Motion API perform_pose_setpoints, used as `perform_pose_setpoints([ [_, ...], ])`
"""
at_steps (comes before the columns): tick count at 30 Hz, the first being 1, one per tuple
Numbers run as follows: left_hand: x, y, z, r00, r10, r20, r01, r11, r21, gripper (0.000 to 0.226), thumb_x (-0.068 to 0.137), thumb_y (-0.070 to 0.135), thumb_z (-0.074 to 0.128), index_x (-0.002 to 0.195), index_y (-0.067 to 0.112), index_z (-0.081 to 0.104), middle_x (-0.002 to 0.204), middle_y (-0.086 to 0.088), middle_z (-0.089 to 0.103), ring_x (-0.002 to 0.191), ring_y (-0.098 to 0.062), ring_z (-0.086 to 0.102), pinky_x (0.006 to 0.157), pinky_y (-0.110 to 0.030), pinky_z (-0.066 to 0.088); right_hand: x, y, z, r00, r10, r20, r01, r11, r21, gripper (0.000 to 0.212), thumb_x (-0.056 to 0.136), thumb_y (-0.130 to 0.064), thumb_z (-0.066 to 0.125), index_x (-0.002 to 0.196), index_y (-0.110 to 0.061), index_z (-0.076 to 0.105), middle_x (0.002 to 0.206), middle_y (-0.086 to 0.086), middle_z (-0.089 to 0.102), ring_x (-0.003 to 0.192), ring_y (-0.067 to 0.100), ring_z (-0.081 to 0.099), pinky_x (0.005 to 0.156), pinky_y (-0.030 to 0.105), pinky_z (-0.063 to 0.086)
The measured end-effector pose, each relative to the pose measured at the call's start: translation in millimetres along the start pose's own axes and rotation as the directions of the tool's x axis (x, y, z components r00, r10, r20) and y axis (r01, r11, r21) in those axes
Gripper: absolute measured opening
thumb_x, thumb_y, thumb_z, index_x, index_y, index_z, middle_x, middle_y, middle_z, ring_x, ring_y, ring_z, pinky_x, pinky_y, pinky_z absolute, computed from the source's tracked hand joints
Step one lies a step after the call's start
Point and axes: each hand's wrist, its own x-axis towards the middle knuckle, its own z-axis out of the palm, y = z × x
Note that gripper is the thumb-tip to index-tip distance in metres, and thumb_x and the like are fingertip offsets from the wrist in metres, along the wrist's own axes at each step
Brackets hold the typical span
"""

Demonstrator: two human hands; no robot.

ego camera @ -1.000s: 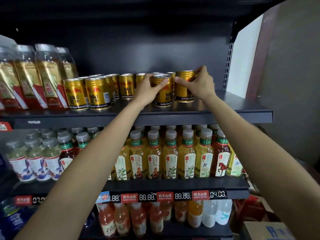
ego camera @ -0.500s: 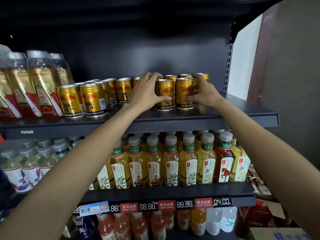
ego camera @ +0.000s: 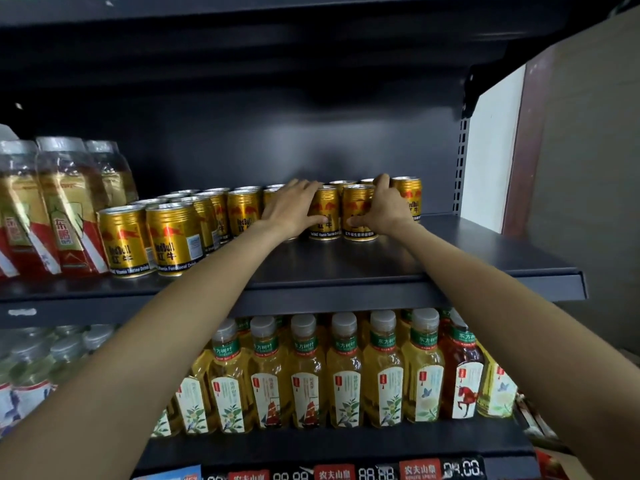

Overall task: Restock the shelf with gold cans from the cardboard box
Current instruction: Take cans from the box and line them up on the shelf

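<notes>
Far to the left of both hands: tall plastic-wrapped bottles (ego camera: 52, 206) with red and gold labels, upright on the same shelf (ego camera: 450, 265). Just right of those, and still left of the hands, a block of gold Red Bull cans (ego camera: 173, 237) standing in rows that run toward the back, the front pair nearest the shelf lip.

Left hand (ego camera: 294, 211) laid over a can deep on the shelf, fingers spread across the top and side, thumb low against the left front can (ego camera: 325, 213). Hard to tell whether gripping or only pushing. Right hand (ego camera: 384, 209) just beside, curled around the right front can (ego camera: 358, 213), thumb low across the label, fingers hooked over the rim. Both cans upright, bases on the shelf, touching or nearly touching each other. Further cans close behind, and one more can (ego camera: 408, 199) just right of the right hand.

No cardboard box in view.

Below the arms, a row of yellow tea bottles (ego camera: 346, 372) on the lower shelf.

Likely risks: pushing too hard from the front could knock the packed rear cans over like dominoes. Fingers hooked over rims may drag a can forward and tip it on release. A tipped can could roll off the lip onto the tea bottles.
</notes>
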Motion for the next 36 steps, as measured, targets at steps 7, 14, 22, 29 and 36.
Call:
perform_pose_setpoints([
  [7,4.4,-12.1,10.1,0.998,0.026,-0.05,-0.021,0.994,0.103,0.066,0.085,0.05,0.059,0.137,0.015,0.039,0.142,-0.007,0.044,0.134,-0.024,0.035,0.109,-0.041,0.027,15.7,-5.2,8.4,0.999,0.004,0.042,-0.004,1.0,-0.012,0.084,0.073,-0.027,0.079,0.134,-0.006,0.024,0.133,0.021,0.046,0.12,0.037,0.05,0.092,0.041,0.045],
  [14,2.7,-21.9,16.0,0.998,-0.013,-0.057,0.014,1.0,0.02,0.066,0.084,0.048,0.061,0.137,0.016,0.039,0.141,-0.007,0.044,0.131,-0.027,0.04,0.11,-0.041,0.026,20.5,0.1,8.4,0.991,-0.035,0.132,0.026,0.998,0.064,0.097,0.071,-0.025,0.08,0.143,-0.007,0.018,0.139,0.017,0.045,0.127,0.033,0.045,0.1,0.039,0.041],
  [22,0.4,-22.5,20.9,0.997,0.031,-0.065,-0.028,0.998,0.056,0.076,0.082,0.052,0.062,0.144,0.022,0.029,0.147,-0.006,0.038,0.135,-0.025,0.034,0.115,-0.041,0.018,16.1,10.5,-7.1,0.983,-0.052,0.176,0.03,0.992,0.125,0.08,0.085,-0.015,0.067,0.147,-0.012,0.016,0.142,0.016,0.043,0.129,0.032,0.044,0.099,0.035,0.04],
  [29,2.2,-22.7,22.0,0.997,0.017,-0.071,-0.013,0.999,0.051,0.08,0.078,0.051,0.067,0.142,0.02,0.031,0.146,-0.006,0.038,0.135,-0.025,0.034,0.115,-0.041,0.017,17.1,5.6,-0.6,0.983,-0.07,0.172,0.047,0.99,0.135,0.077,0.088,-0.014,0.064,0.148,-0.012,0.015,0.141,0.016,0.044,0.126,0.031,0.046,0.093,0.032,0.043],
  [36,2.1,-18.4,19.8,0.995,-0.004,-0.104,0.007,1.0,0.028,0.074,0.078,0.045,0.069,0.138,0.017,0.035,0.142,-0.006,0.043,0.131,-0.025,0.039,0.111,-0.04,0.023,18.9,12.4,-0.7,0.973,-0.06,0.225,0.015,0.98,0.199,0.083,0.088,-0.008,0.062,0.15,-0.017,0.009,0.148,0.015,0.036,0.132,0.033,0.04,0.1,0.044,0.046],
])
